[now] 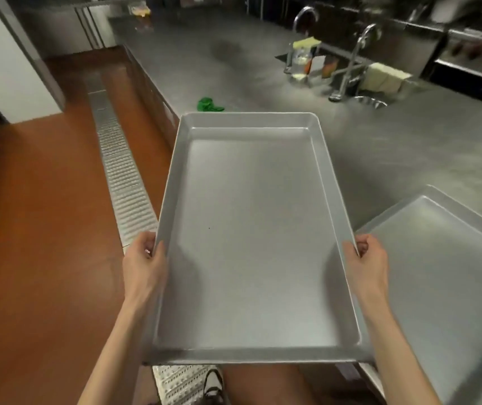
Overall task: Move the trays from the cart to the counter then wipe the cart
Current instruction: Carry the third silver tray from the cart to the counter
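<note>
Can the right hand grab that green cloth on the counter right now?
Probably not. The right hand and left hand both grip the tray, and the green cloth lies beyond the tray's far edge on the counter.

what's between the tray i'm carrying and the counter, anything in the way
Nothing visible blocks it. The tray, gripped by left hand and right hand, faces bare counter; a green cloth lies beyond, another tray to the right.

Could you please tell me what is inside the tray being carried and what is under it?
The tray, gripped by the left hand and right hand, holds nothing. Below its near edge, floor and a shoe show; the rest underneath is hidden.
</note>
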`<act>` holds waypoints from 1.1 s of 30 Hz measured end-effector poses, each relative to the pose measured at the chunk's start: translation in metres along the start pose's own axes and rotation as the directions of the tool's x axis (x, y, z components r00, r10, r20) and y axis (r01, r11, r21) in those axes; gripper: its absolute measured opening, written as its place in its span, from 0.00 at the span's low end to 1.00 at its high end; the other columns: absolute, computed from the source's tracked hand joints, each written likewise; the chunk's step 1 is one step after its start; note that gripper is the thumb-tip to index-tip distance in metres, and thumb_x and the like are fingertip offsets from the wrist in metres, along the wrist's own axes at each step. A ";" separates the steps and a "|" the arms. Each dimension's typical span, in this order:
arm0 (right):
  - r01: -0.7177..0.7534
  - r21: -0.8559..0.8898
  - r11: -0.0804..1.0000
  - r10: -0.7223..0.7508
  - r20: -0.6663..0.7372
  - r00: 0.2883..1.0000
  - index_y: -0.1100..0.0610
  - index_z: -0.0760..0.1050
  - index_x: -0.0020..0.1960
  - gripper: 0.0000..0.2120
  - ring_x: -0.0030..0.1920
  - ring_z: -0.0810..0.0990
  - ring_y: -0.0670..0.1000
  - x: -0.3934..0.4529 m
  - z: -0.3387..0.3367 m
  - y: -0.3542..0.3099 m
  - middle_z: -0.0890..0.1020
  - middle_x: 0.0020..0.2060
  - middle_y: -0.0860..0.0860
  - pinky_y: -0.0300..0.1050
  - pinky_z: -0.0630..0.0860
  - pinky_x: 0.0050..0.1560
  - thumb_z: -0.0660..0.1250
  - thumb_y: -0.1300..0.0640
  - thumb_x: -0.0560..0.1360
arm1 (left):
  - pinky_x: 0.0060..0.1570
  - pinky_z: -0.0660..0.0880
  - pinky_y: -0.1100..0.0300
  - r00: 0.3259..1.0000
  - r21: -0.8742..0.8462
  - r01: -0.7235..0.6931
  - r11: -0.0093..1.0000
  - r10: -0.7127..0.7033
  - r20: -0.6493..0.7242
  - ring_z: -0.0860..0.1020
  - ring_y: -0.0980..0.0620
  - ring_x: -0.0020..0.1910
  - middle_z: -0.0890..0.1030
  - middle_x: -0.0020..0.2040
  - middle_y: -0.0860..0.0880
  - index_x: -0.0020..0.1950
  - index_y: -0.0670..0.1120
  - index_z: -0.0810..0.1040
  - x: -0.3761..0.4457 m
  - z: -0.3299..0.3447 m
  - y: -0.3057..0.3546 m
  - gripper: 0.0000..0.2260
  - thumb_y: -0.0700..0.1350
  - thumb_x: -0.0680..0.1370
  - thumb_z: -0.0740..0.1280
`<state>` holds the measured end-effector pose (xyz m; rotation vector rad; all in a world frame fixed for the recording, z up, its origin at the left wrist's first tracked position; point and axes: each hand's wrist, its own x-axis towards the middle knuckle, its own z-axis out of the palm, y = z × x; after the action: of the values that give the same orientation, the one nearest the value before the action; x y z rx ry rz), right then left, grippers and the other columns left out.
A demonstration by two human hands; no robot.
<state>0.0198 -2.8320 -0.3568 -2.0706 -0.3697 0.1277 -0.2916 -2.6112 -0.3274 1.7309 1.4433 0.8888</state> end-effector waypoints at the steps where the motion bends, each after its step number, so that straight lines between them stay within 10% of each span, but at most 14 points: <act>1: -0.011 -0.002 1.000 0.011 -0.026 1.000 0.59 0.77 0.47 0.00 0.40 0.80 0.63 0.002 -0.007 0.005 0.82 0.37 0.57 0.60 0.78 0.47 0.68 0.62 0.77 | 0.39 0.76 0.52 0.999 -0.008 -0.015 1.000 0.015 0.029 0.80 0.46 0.40 0.82 0.41 0.48 0.48 0.48 0.80 0.004 0.010 0.006 0.04 0.43 0.81 0.68; 3: -0.044 -0.015 0.999 0.043 -0.100 0.994 0.59 0.77 0.46 0.01 0.40 0.80 0.64 0.005 -0.027 0.015 0.82 0.36 0.58 0.61 0.79 0.45 0.68 0.62 0.77 | 0.32 0.73 0.64 0.995 -0.040 -0.046 0.998 0.049 0.090 0.79 0.51 0.37 0.82 0.40 0.49 0.49 0.45 0.81 0.015 0.041 0.022 0.03 0.41 0.82 0.67; 8: -0.171 -0.016 0.985 0.158 -0.307 0.938 0.55 0.75 0.44 0.05 0.39 0.79 0.63 -0.003 -0.067 0.033 0.81 0.36 0.57 0.58 0.77 0.43 0.68 0.60 0.78 | 0.37 0.78 0.47 0.935 -0.130 -0.123 0.984 0.159 0.317 0.82 0.41 0.36 0.84 0.38 0.45 0.46 0.48 0.80 0.049 0.114 0.047 0.04 0.40 0.80 0.68; 20: -0.377 0.052 0.925 0.309 -0.679 0.666 0.57 0.77 0.46 0.04 0.35 0.79 0.57 -0.056 -0.141 0.066 0.81 0.33 0.55 0.50 0.74 0.37 0.68 0.57 0.78 | 0.35 0.69 0.55 0.681 -0.367 -0.167 0.915 0.376 0.628 0.71 0.49 0.33 0.76 0.34 0.44 0.44 0.45 0.78 0.037 0.288 0.105 0.04 0.41 0.79 0.68; 33: -0.460 0.171 0.871 0.416 -0.756 0.505 0.59 0.77 0.47 0.02 0.36 0.78 0.55 -0.056 -0.187 0.161 0.81 0.35 0.57 0.44 0.69 0.34 0.68 0.61 0.79 | 0.35 0.67 0.57 0.549 -0.340 -0.172 0.925 0.376 0.747 0.69 0.49 0.32 0.75 0.34 0.47 0.44 0.46 0.78 -0.045 0.425 0.112 0.08 0.36 0.81 0.69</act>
<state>0.0456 -3.0792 -0.4045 -2.0065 0.7239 -0.4908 0.1205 -2.7073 -0.4547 1.8353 0.4316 0.2775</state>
